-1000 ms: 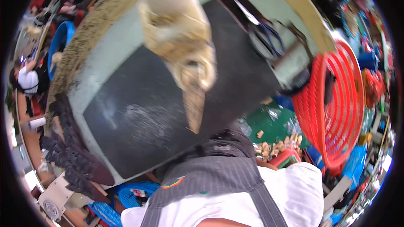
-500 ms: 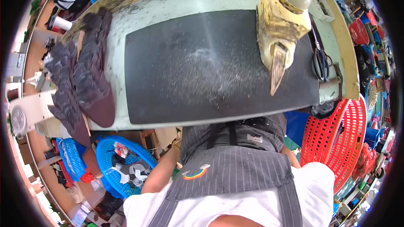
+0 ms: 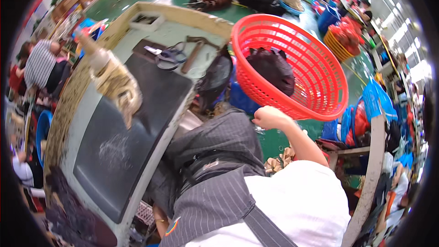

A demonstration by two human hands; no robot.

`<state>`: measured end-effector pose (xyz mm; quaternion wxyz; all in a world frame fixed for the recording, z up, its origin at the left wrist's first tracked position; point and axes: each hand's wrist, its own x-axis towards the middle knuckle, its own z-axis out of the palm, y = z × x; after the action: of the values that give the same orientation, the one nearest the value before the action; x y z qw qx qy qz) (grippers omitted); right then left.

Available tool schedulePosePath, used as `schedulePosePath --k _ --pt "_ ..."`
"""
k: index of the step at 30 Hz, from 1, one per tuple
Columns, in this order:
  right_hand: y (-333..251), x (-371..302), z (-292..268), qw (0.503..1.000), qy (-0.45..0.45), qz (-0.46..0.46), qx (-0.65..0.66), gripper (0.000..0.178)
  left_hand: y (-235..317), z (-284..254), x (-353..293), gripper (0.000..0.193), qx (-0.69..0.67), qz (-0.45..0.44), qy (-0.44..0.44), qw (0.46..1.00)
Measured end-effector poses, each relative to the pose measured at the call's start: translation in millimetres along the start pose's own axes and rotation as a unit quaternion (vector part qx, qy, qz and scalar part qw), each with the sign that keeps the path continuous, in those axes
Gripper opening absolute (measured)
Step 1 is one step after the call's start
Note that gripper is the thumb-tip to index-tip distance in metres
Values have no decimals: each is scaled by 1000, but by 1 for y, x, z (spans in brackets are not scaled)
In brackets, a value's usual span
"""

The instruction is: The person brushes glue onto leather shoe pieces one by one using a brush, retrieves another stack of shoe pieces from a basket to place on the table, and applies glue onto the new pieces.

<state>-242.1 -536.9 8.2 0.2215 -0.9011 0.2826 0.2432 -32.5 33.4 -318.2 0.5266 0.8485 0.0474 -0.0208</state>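
My right hand (image 3: 270, 118) is beside the lower wall of a red plastic basket (image 3: 247, 80), fingers curled in. Whether anything is inside them, or whether they touch the basket, I cannot make out. The basket leans at a tilt, with a dark bundle of pieces (image 3: 273, 71) in it. My left hand is hidden past the table's near edge; only a bit of forearm with a bracelet shows. On the table (image 3: 84, 128) lies a black mat (image 3: 151, 89) with pale dust, under a worn yellowish block with a pointed horn (image 3: 120, 89).
Scissors (image 3: 170, 57) and a hammer (image 3: 194, 55) lie at the table's far end, near a small white tray (image 3: 146, 20). Dark layered pieces (image 3: 75, 219) sit at its near left. A grey post (image 3: 366, 178) rises at right. Other people work at far left.
My view has swung right, bringing the red basket to the centre right. My right hand has come into sight beside it. The bundle inside the basket now shows.
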Motion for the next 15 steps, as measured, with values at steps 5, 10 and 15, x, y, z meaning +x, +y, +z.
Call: schedulePosePath --k 5,10,15 --pt "129 -14 -72 888 247 67 381 28 45 59 22 24 14 16 -48 999" --pt "287 158 -44 960 112 178 186 40 81 105 35 24 31 -3 -65 997" --pt "285 240 -2 957 264 119 15 98 97 119 27 24 58 -46 -59 995"
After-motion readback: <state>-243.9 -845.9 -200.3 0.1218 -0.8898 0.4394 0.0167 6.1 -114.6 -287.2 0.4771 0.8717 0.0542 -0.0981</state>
